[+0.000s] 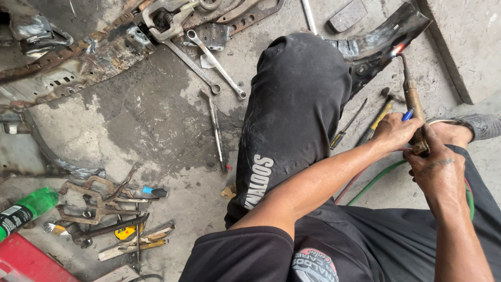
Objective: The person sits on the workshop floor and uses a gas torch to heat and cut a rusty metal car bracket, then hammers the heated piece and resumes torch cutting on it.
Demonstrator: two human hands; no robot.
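Black-clad and crouched over a grey concrete floor [156,120], a worker grips a brass gas torch [412,99] with both hands, the left hand [394,130] closed near the blue valve knob and the right hand [436,167] clenched round the handle. Its flame [397,49] touches a blackened, curved metal panel [381,39], glowing at one small spot with the rest seemingly unheated. Wrenches [216,65], locking pliers [96,196], a green bottle [26,209] and the worker's raised knee [300,94] crowd the space.

Even, soft daylight fills the frame, bright and sharp throughout, with only faint shadows on the grey concrete floor [156,120]. A small orange-white flame [397,49] glares at upper right. Edges bend slightly from wide-angle distortion.
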